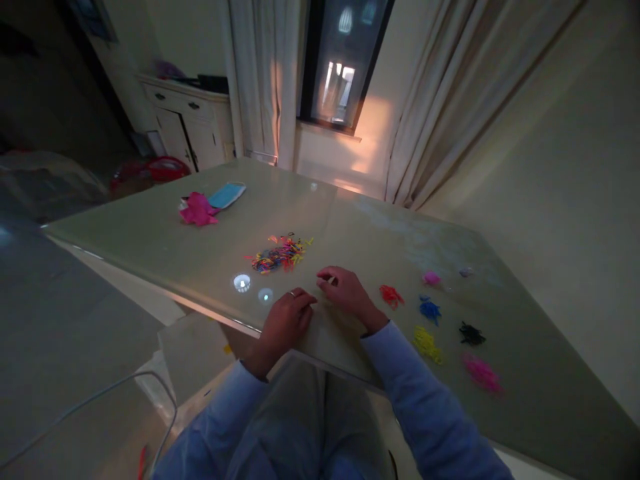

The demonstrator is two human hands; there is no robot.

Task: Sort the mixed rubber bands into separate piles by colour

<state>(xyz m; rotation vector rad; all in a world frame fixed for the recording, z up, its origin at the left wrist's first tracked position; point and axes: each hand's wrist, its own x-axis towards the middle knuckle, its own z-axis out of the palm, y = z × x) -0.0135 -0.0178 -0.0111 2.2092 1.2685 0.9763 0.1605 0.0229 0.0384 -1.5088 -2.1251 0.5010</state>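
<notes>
A mixed heap of small, thin coloured pieces that look like rubber bands (280, 255) lies on the table beyond my hands. My left hand (290, 317) rests by the near edge, fingers drawn together; anything in them is too small to make out. To its right, my right hand (345, 290) is curled, thumb and forefinger close to each other in a pinch, their contents unclear. Single-colour piles lie to the right: red bands (391, 296), blue bands (430, 309), yellow bands (427, 344), black bands (471, 333) and pink bands (483, 373).
A smaller pink pile (431, 279) and a pale purplish bit (466, 272) lie farther right on the glossy table (360, 227). A blue face mask (228, 195) and a crumpled pink item (199, 210) lie at far left. A cable (115, 383) hangs lower left.
</notes>
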